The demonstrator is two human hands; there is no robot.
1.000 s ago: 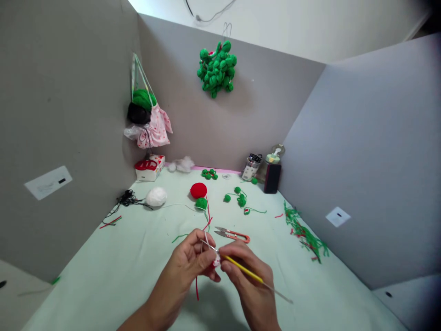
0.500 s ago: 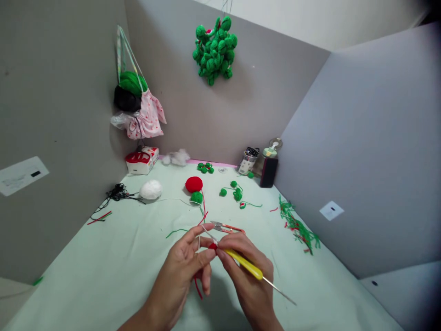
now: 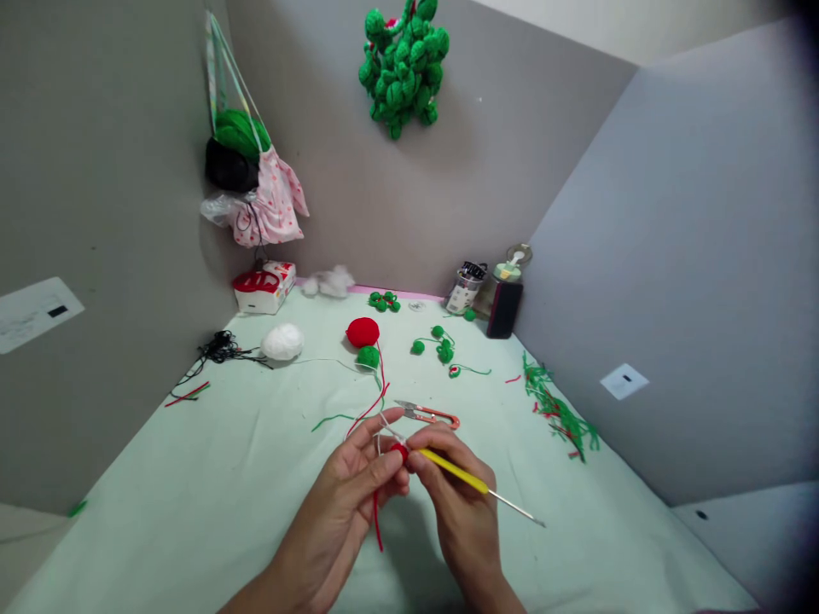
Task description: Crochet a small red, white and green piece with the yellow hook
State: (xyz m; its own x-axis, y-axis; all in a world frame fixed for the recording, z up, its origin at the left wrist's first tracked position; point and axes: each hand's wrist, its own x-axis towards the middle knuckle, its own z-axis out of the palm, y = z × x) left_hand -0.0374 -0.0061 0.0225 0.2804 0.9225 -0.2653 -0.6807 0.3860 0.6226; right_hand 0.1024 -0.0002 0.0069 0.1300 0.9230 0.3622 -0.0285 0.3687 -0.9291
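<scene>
Between thumb and fingers, my left hand pinches a small red crochet piece, with white yarn running up over its raised index finger. A red yarn tail hangs below the piece. My right hand is closed round the yellow handle of a crochet hook; its bare metal end points down to the right. The hook's working tip meets the red piece and is hidden by the fingers. Just beyond my hands lie orange-handled thread snips.
Beyond are balls of white yarn, red yarn and green yarn. Small green crochet pieces lie right of them. Yarn scraps line the right edge; a black cord tangle is left. A green crocheted bundle hangs on the back wall.
The red piece shows more between my fingers, and my right hand has shifted slightly left with the hook. My view has tilted down a little.
</scene>
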